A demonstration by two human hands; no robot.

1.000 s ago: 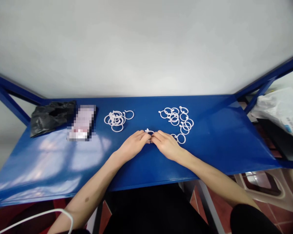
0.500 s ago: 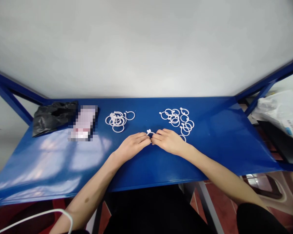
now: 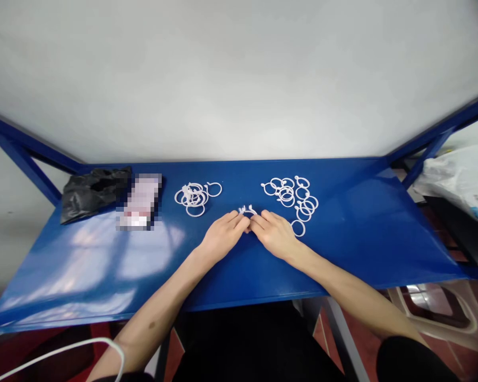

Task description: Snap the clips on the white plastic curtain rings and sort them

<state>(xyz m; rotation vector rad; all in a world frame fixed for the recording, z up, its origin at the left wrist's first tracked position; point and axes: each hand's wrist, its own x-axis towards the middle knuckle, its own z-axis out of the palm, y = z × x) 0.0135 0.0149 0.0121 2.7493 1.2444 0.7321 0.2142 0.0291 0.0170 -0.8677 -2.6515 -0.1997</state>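
Observation:
Near the middle of the blue table (image 3: pixel 239 281), my left hand (image 3: pixel 224 232) and my right hand (image 3: pixel 276 233) are closed on opposite sides of one white plastic curtain ring (image 3: pixel 252 212). Only its top shows above my fingers, with small clasp ends standing apart; the lower part is hidden. A tangled heap of similar white rings (image 3: pixel 191 198) lies beyond my left hand, with a single one just right of it. More white rings (image 3: pixel 286 194) are spread in loose, overlapping groups past my right hand. One ring (image 3: pixel 298 228) lies close beside that hand, partly covered by it.
At the table's back left are a crumpled black plastic bag (image 3: pixel 93 193) and a blurred-out phone-like object (image 3: pixel 142 199). Blue frame bars (image 3: pixel 426 154) rise at both sides before a pale wall. A white plastic package (image 3: pixel 460 178) sits at the right; a white cable (image 3: pixel 63 349) crosses the lower left.
The clasp of the held ring has come apart, its ends now separated. Both hands stay close together with a slight shift in grip. The view has moved a little.

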